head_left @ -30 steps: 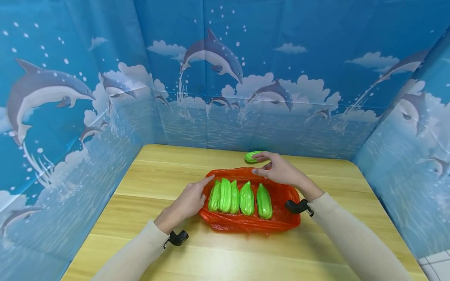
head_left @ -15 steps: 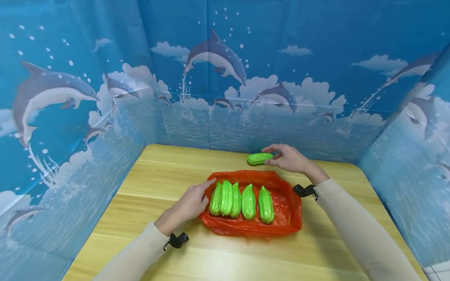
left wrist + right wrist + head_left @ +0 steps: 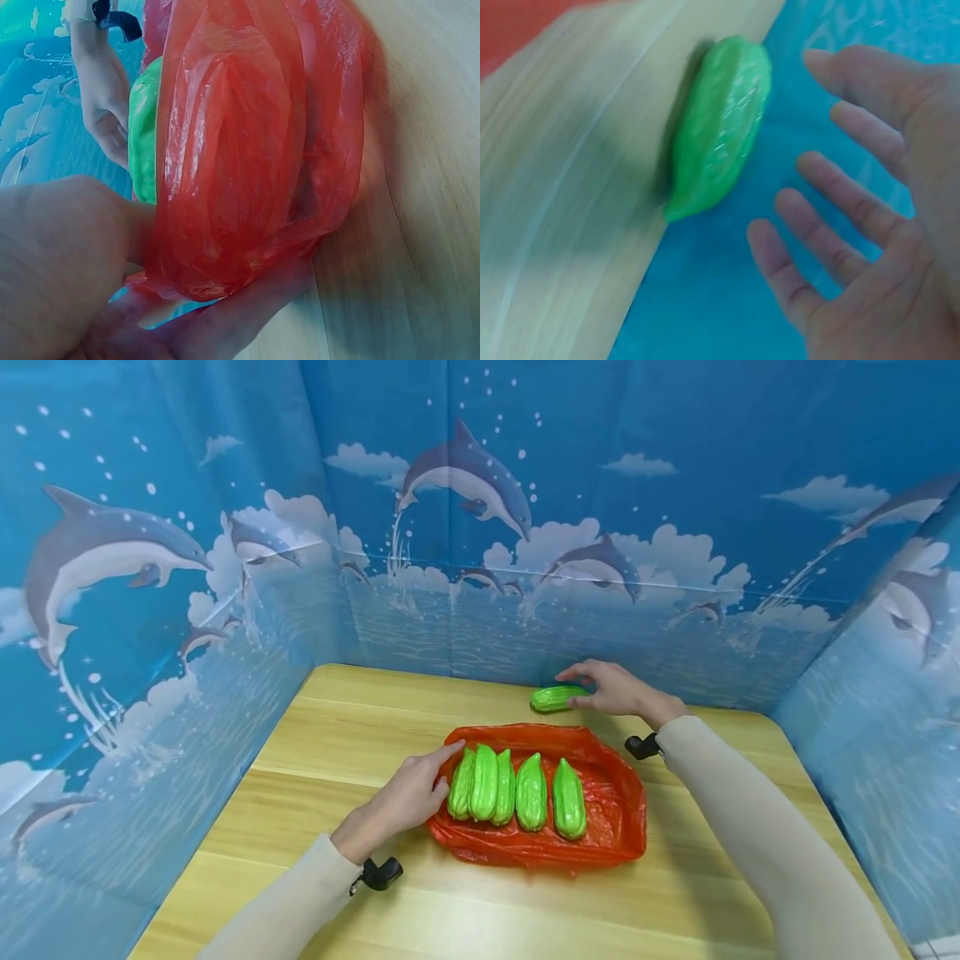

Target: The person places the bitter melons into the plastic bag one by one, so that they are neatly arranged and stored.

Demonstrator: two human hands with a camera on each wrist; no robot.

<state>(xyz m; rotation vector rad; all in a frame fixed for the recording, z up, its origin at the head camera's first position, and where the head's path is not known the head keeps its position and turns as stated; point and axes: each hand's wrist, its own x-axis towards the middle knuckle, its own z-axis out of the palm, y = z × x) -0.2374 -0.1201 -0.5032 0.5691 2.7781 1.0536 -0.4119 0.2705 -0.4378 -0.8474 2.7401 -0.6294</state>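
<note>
A red plastic bag (image 3: 615, 847) lies opened wide on the table, with several green bitter melons (image 3: 531, 793) side by side in it. My left hand (image 3: 408, 789) holds the bag's left end, thumb and fingers on either side of the plastic in the left wrist view. Behind the bag, one more bitter melon (image 3: 553, 698) lies on its side near the table's back edge. Over its right end reaches my right hand (image 3: 618, 689). In the right wrist view, the right hand's fingers (image 3: 840, 176) are spread apart, beside the melon without touching it.
The wooden table (image 3: 480, 910) extends around the bag on all sides. A blue dolphin-printed curtain (image 3: 375, 627) rises directly behind its back edge and along both sides. Each wrist wears a black camera strap (image 3: 381, 873).
My right hand has moved right and back, from above the bag to the right end of the lone melon. The left hand has stayed at the bag's left end.
</note>
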